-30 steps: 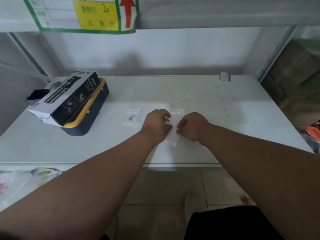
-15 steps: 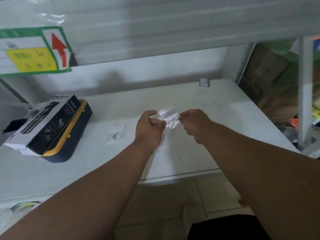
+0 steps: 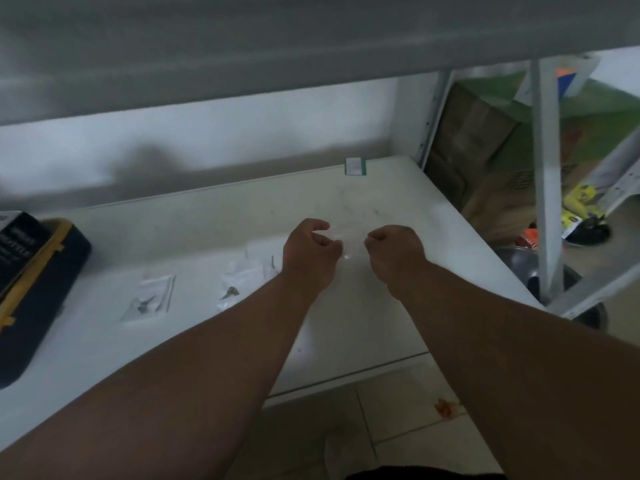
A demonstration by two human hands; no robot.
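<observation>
Motion blur leaves the clear plastic bag (image 3: 349,239) pinched between the left hand (image 3: 310,252) and right hand (image 3: 394,252) barely visible, contents of the small packet (image 3: 149,299) are too tiny to identify, and the left edge crops the black box (image 3: 20,247)

White lettering on the black box (image 3: 21,245) at the table's (image 3: 207,216) left edge reads "BOTTLE"; remaining print is blurred.

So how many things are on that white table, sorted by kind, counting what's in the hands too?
Clear bags: 3 (held bag, left bag, crumpled bag)
Printed box: 1
Dark blue and yellow case: 1
Green and white tag: 1
Total: 6
</observation>
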